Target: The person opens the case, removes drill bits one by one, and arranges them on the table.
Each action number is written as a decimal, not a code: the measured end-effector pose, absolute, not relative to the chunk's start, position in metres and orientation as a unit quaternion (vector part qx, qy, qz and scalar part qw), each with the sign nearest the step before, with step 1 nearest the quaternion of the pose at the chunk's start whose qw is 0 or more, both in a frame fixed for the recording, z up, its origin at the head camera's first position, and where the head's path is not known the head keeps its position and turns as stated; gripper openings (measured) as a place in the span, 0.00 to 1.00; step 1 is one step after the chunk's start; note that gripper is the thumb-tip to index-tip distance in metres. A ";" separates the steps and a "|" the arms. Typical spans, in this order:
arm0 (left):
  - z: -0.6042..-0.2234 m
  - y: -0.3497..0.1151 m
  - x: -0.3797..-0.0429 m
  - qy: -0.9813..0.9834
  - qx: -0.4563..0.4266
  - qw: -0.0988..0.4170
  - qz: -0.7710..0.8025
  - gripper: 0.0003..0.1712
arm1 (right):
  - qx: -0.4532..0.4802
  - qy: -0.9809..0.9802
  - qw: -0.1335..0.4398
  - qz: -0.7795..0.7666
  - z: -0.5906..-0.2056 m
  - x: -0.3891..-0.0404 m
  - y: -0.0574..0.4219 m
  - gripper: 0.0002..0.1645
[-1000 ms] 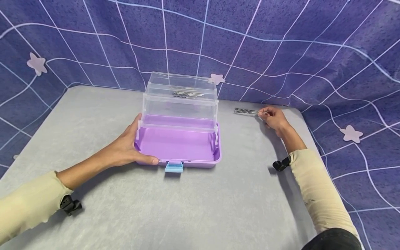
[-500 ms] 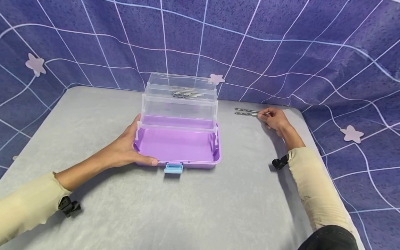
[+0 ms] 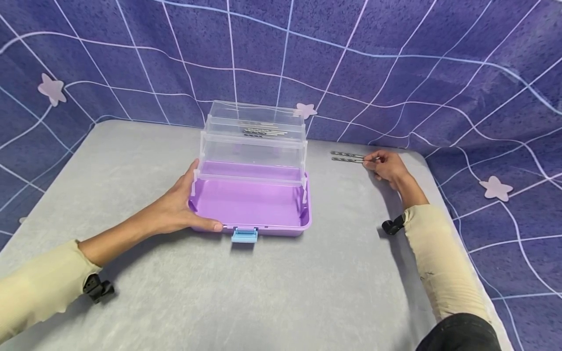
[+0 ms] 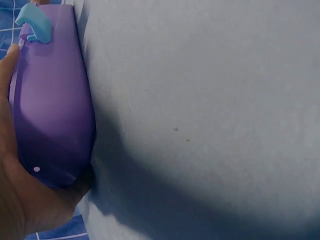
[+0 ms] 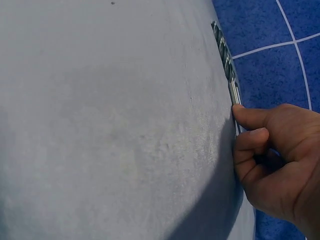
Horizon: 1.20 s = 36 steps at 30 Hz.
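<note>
My left hand (image 3: pixel 175 207) holds the left front corner of a purple box (image 3: pixel 250 204). Its thumb lies along the front rim, beside a light-blue latch (image 3: pixel 244 235); the left wrist view shows the hand wrapped around the box's end. The box is open, its clear stepped trays (image 3: pixel 250 153) raised at the back. Several drill bits (image 3: pixel 265 131) lie in an upper tray. At the table's far right, my right hand (image 3: pixel 386 168) pinches the shank end of a drill bit (image 3: pixel 347 160). Another drill bit (image 3: pixel 346 154) lies parallel just behind it; its shank end is hidden by the fingers.
A grey table (image 3: pixel 281 292) carries the box. A purple-blue cloth (image 3: pixel 395 73) with a line grid and pale stars hangs behind and at both sides. Black camera mounts sit on both sleeves.
The drill bits by my right hand were bunched together a second ago; now they lie apart, side by side. My left hand and the box have stayed put.
</note>
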<state>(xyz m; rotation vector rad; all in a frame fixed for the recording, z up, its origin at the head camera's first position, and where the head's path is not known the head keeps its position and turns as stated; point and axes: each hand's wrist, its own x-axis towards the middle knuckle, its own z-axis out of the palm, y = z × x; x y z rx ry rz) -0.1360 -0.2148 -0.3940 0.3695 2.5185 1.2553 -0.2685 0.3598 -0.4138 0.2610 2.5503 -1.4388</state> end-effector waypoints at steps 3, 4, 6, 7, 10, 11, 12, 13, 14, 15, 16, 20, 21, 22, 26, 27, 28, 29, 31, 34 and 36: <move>-0.394 -0.215 -0.137 0.876 0.133 0.147 0.440 1.01 | 0.088 0.863 0.101 -0.486 -0.414 -0.269 0.360 0.19; -0.395 -0.215 -0.137 0.873 0.135 0.144 0.446 1.01 | 0.089 0.863 0.101 -0.487 -0.414 -0.269 0.360 0.19; -0.395 -0.215 -0.138 0.869 0.139 0.141 0.454 1.00 | 0.090 0.860 0.104 -0.491 -0.415 -0.270 0.361 0.20; -0.395 -0.215 -0.138 0.866 0.140 0.140 0.460 1.00 | 0.091 0.860 0.105 -0.491 -0.415 -0.270 0.362 0.20; -0.395 -0.214 -0.138 0.862 0.141 0.140 0.466 0.99 | 0.090 0.860 0.107 -0.491 -0.415 -0.270 0.363 0.21; -0.395 -0.214 -0.138 0.862 0.143 0.140 0.466 0.99 | 0.090 0.860 0.107 -0.490 -0.415 -0.270 0.363 0.21; -0.395 -0.214 -0.139 0.859 0.144 0.138 0.471 0.99 | 0.090 0.862 0.106 -0.488 -0.414 -0.270 0.363 0.20; -0.395 -0.214 -0.139 0.859 0.146 0.137 0.472 0.99 | 0.089 0.863 0.104 -0.487 -0.414 -0.270 0.363 0.20; -0.395 -0.213 -0.139 0.858 0.148 0.136 0.473 0.99 | 0.088 0.863 0.104 -0.486 -0.414 -0.270 0.363 0.20; -0.394 -0.213 -0.139 0.857 0.150 0.134 0.475 0.99 | 0.087 0.863 0.104 -0.486 -0.414 -0.270 0.363 0.20; -0.394 -0.213 -0.139 0.856 0.151 0.133 0.477 0.98 | 0.088 0.862 0.104 -0.489 -0.414 -0.270 0.363 0.20; -0.394 -0.212 -0.139 0.854 0.148 0.132 0.481 0.98 | 0.086 0.855 0.103 -0.500 -0.415 -0.271 0.365 0.20; -0.394 -0.212 -0.139 0.854 0.147 0.133 0.480 0.98 | 0.087 0.853 0.104 -0.503 -0.415 -0.271 0.366 0.20; -0.394 -0.212 -0.139 0.854 0.147 0.134 0.481 0.98 | 0.089 0.852 0.104 -0.505 -0.415 -0.271 0.366 0.20; -0.395 -0.212 -0.138 0.853 0.149 0.136 0.482 0.98 | 0.099 0.846 0.110 -0.512 -0.413 -0.271 0.365 0.17; -0.395 -0.212 -0.139 0.851 0.150 0.136 0.485 0.98 | 0.102 0.847 0.111 -0.511 -0.412 -0.271 0.365 0.16; -0.395 -0.212 -0.138 0.850 0.150 0.136 0.487 0.98 | 0.103 0.848 0.112 -0.508 -0.411 -0.271 0.364 0.15; -0.395 -0.212 -0.139 0.849 0.151 0.135 0.489 0.97 | 0.104 0.850 0.112 -0.505 -0.410 -0.270 0.363 0.14; -0.395 -0.212 -0.139 0.844 0.152 0.134 0.497 0.97 | 0.103 0.858 0.111 -0.492 -0.408 -0.270 0.361 0.14; -0.395 -0.212 -0.139 0.844 0.153 0.132 0.496 0.96 | 0.100 0.869 0.108 -0.473 -0.405 -0.271 0.358 0.17; -0.395 -0.212 -0.139 0.845 0.153 0.132 0.495 0.96 | 0.099 0.873 0.104 -0.466 -0.403 -0.272 0.356 0.19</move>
